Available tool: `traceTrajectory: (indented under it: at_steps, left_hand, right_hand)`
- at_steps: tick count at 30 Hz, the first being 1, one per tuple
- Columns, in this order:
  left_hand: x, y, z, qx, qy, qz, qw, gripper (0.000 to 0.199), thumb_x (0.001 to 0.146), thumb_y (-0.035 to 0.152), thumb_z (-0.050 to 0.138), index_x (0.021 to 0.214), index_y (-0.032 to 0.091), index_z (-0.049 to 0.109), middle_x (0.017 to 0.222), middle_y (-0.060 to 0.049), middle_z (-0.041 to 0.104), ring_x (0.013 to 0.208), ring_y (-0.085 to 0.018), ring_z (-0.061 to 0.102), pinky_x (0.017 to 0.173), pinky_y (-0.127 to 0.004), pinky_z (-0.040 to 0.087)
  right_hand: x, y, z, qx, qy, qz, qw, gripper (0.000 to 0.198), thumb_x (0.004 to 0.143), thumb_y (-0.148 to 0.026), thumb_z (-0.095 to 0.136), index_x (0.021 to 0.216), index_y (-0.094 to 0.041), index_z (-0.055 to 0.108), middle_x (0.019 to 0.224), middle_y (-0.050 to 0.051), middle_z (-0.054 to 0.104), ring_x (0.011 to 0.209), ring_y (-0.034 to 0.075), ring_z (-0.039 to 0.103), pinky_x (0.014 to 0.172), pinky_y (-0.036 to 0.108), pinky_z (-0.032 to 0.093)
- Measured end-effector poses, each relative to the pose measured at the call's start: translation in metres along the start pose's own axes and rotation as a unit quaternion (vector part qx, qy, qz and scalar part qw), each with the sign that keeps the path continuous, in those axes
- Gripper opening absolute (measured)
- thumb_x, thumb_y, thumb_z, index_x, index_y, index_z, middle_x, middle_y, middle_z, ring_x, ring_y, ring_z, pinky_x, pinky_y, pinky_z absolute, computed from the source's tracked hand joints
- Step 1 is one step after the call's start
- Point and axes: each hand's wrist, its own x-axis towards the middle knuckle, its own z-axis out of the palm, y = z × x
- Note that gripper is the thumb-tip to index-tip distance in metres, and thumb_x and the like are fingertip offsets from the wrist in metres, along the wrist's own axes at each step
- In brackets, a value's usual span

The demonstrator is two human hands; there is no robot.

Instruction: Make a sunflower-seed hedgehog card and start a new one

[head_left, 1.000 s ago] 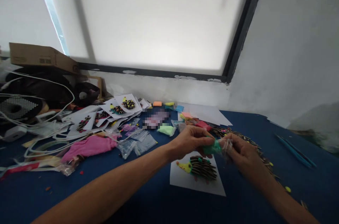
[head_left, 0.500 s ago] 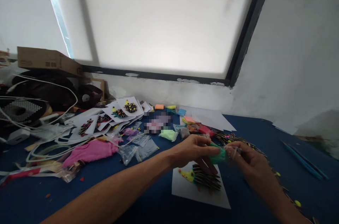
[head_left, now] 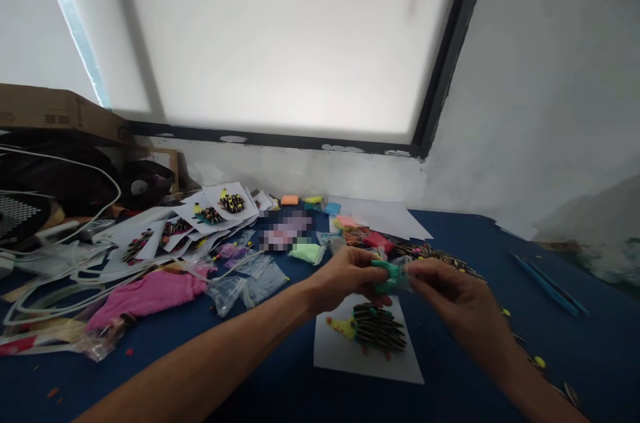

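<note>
The left hand (head_left: 353,276) had the green lump (head_left: 383,280) pinched between thumb and fingers, while the right hand (head_left: 453,286) nipped the end of its clear wrapper (head_left: 404,270). Both were held up over the far edge of a white card (head_left: 340,360), on which a hedgehog figure (head_left: 377,330) with a yellow face and dark striped spines lay well inside the corners. The lump looked light and soft, likely to dent under a hard squeeze; the wrapper seemed thin, slippery and easily torn. The best hold was probably a gentle one on the lump's thick middle, with the loose film taken at its outer end.

The left fingers covered part of the lump, and the right fingertips were hard to make out against the film (the light was dim there). The near edge of the surface (head_left: 280,370) was out of view, and both forearms were cut off by the frame.
</note>
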Motion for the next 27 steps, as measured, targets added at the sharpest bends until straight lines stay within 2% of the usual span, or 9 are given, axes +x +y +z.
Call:
traceTrajectory:
  at_steps: [4, 8, 10, 15, 21, 24, 27]
  left_hand:
    - [-0.001, -0.002, 0.002, -0.003, -0.008, 0.032, 0.999, 0.036, 0.071, 0.036, 0.080, 0.092, 0.009, 0.068, 0.081, -0.006, 0.066, 0.066, -0.013, 0.065, 0.067, -0.026, 0.052]
    - [-0.002, -0.002, 0.004, 0.031, -0.001, 0.045, 0.998, 0.038, 0.068, 0.041, 0.082, 0.081, 0.009, 0.066, 0.069, -0.002, 0.062, 0.056, -0.009, 0.058, 0.054, -0.021, 0.043]
    - [-0.003, -0.002, 0.005, 0.054, -0.006, 0.040, 0.998, 0.039, 0.070, 0.044, 0.081, 0.077, 0.009, 0.065, 0.068, -0.001, 0.062, 0.053, -0.008, 0.055, 0.051, -0.021, 0.039]
    - [-0.004, 0.000, 0.004, 0.086, -0.017, 0.033, 0.996, 0.037, 0.076, 0.044, 0.075, 0.082, 0.009, 0.066, 0.077, -0.005, 0.067, 0.056, -0.008, 0.057, 0.052, -0.021, 0.040]
    - [-0.005, -0.002, 0.007, 0.072, -0.006, 0.042, 0.997, 0.037, 0.079, 0.046, 0.073, 0.080, 0.010, 0.064, 0.070, -0.003, 0.064, 0.057, -0.010, 0.059, 0.052, -0.021, 0.041]
    - [-0.005, -0.004, 0.011, 0.058, 0.008, 0.054, 0.997, 0.033, 0.078, 0.040, 0.074, 0.075, 0.009, 0.062, 0.068, -0.003, 0.062, 0.060, -0.011, 0.060, 0.057, -0.023, 0.045]
    - [-0.004, -0.004, 0.014, 0.051, 0.039, 0.065, 0.996, 0.021, 0.076, 0.024, 0.075, 0.080, 0.009, 0.061, 0.072, -0.003, 0.063, 0.063, -0.012, 0.062, 0.061, -0.025, 0.047]
  right_hand:
    - [-0.001, -0.002, 0.001, 0.001, -0.017, -0.008, 1.000, 0.018, 0.082, -0.040, 0.067, 0.085, -0.024, 0.076, 0.092, 0.005, 0.073, 0.089, 0.024, 0.068, 0.077, 0.034, 0.054]
    - [-0.005, -0.008, 0.005, 0.003, -0.023, -0.010, 1.000, 0.021, 0.086, -0.039, 0.063, 0.092, -0.025, 0.076, 0.096, 0.004, 0.073, 0.092, 0.022, 0.068, 0.079, 0.033, 0.054]
    - [-0.006, -0.009, 0.007, 0.003, -0.034, -0.011, 0.999, 0.021, 0.086, -0.039, 0.064, 0.092, -0.024, 0.077, 0.094, 0.004, 0.073, 0.089, 0.021, 0.068, 0.076, 0.032, 0.054]
    - [-0.005, -0.007, 0.006, -0.005, -0.063, -0.017, 0.998, 0.020, 0.085, -0.038, 0.064, 0.090, -0.023, 0.076, 0.086, 0.003, 0.073, 0.081, 0.020, 0.068, 0.070, 0.031, 0.054]
    - [-0.006, -0.007, 0.006, -0.055, -0.063, -0.035, 0.996, 0.017, 0.086, -0.033, 0.062, 0.094, -0.022, 0.072, 0.078, 0.001, 0.071, 0.065, 0.016, 0.064, 0.060, 0.028, 0.051]
    - [-0.006, -0.009, 0.007, -0.079, -0.054, -0.045, 0.994, 0.013, 0.084, -0.030, 0.062, 0.091, -0.021, 0.070, 0.074, 0.001, 0.070, 0.063, 0.016, 0.064, 0.058, 0.027, 0.049]
    - [-0.005, -0.009, 0.009, -0.102, -0.038, -0.053, 0.993, 0.011, 0.083, -0.030, 0.063, 0.088, -0.021, 0.068, 0.073, 0.000, 0.069, 0.061, 0.016, 0.062, 0.058, 0.027, 0.047]
